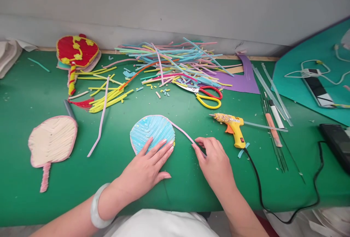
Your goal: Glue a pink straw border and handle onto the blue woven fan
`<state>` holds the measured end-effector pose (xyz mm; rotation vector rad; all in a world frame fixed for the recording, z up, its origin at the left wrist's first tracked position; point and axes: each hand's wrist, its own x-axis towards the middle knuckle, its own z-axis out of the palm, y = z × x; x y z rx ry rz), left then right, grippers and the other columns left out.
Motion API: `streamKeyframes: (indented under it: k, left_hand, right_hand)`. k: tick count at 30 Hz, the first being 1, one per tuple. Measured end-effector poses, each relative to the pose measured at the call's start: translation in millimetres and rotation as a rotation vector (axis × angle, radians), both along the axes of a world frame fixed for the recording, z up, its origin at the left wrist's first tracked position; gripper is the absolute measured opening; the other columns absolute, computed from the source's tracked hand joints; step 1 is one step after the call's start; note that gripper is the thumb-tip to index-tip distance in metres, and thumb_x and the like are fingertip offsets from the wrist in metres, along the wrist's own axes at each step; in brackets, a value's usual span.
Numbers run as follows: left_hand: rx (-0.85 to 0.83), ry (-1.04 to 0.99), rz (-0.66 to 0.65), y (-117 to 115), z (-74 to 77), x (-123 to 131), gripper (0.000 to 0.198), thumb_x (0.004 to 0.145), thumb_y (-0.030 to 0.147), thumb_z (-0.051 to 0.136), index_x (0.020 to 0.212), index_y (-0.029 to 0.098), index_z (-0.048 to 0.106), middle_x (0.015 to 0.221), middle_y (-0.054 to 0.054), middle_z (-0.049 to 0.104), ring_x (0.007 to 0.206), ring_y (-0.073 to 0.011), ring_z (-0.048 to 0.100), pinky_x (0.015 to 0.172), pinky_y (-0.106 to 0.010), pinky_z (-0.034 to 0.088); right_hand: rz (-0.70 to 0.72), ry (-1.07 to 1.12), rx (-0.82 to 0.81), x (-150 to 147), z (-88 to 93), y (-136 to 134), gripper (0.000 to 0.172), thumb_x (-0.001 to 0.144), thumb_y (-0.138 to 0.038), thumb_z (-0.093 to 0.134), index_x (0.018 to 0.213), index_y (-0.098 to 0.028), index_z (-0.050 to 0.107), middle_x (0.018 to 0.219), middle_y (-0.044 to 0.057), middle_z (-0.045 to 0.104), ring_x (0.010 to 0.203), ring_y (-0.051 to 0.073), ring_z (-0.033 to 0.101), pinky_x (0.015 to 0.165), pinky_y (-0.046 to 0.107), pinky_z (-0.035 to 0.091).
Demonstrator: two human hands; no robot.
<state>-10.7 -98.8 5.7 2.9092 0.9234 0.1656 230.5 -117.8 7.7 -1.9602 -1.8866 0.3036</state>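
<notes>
A round blue fan piece (153, 131), covered in rows of blue strips, lies flat in front of me. A thin pink strip runs round part of its edge. My left hand (154, 160) presses flat on its lower part, fingers stretched out and covering that side. Between the thumb and fingers of my right hand (214, 158) is the loose end of the pink pipe cleaner (182, 129), which curves away from the fan's upper right edge. Yellow shows at the fan's right edge. Right of my right hand lies a yellow hot glue gun (232, 127).
A pile of coloured pipe cleaners (175, 62) lies at the back, with red-and-yellow scissors (209, 96) before it. On the left are a cream fan (53, 138) and a red fan (78, 51). Glue sticks (272, 91), wires and a black cord (258, 182) lie right.
</notes>
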Motion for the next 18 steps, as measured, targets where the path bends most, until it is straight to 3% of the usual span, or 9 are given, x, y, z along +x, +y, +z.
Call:
streamKeyframes:
  k: [7, 18]
  left_hand:
    - [-0.020, -0.014, 0.000, 1, 0.6, 0, 0.075, 0.096, 0.054, 0.046, 0.156, 0.016, 0.022, 0.154, -0.011, 0.041, 0.143, -0.0275, 0.039, 0.123, -0.052, 0.016]
    - [-0.006, -0.022, 0.006, -1, -1.0, 0, 0.075, 0.097, 0.054, 0.045, 0.156, 0.015, 0.021, 0.155, -0.012, 0.040, 0.143, -0.0273, 0.038, 0.123, -0.052, 0.016]
  right_hand:
    - [-0.067, 0.025, -0.091, 20, 1.6, -19, 0.035, 0.099, -0.051, 0.041, 0.097, -0.022, 0.062, 0.085, 0.006, 0.064, 0.079, 0.022, 0.060, 0.068, 0.035, 0.046]
    - [-0.041, 0.003, -0.121, 16, 2.1, -20, 0.034, 0.100, -0.046, 0.040, 0.083, -0.023, 0.058, 0.077, 0.003, 0.062, 0.073, 0.020, 0.058, 0.063, 0.032, 0.044]
